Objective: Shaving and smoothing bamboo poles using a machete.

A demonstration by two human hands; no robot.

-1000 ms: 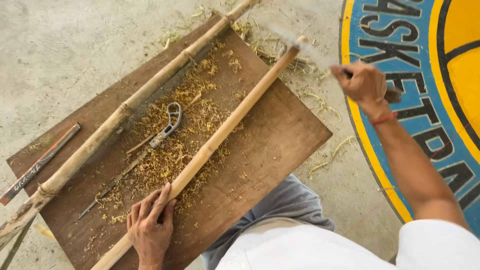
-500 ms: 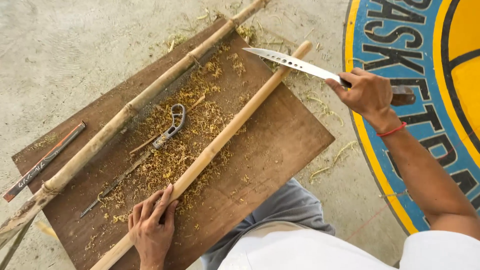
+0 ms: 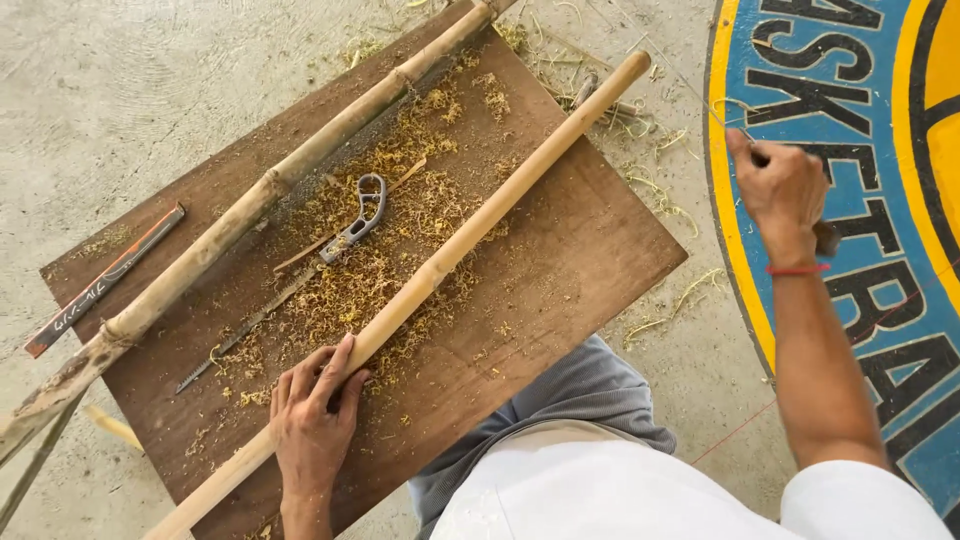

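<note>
- The bamboo pole (image 3: 470, 235) lies slantwise across the brown wooden board (image 3: 590, 250), pale tan and smooth, with a faint node ring about halfway along; its cut upper end pokes past the board's far edge, and its lower end runs off the bottom of the view.
- The left hand (image 3: 315, 420) presses the pole down near the board's near corner, fingers (image 3: 335, 365) spread flat over it, not curled round.
- The right hand (image 3: 785, 190) is raised off to the right of the board, over the blue-and-yellow painted floor marking (image 3: 880, 120), fingers closed around a dark handle (image 3: 825, 238); only the stub of it shows below the fist, and I cannot make out any blade.
- On the board beyond the pole: yellowish shavings (image 3: 380, 270), a small saw (image 3: 300, 285) with a grey handle, and a thicker, rougher bamboo culm (image 3: 260, 195) along the far edge, cut off at both ends.
- A flat dark strip with an orange edge (image 3: 105, 280) lies at the board's left corner.
</note>
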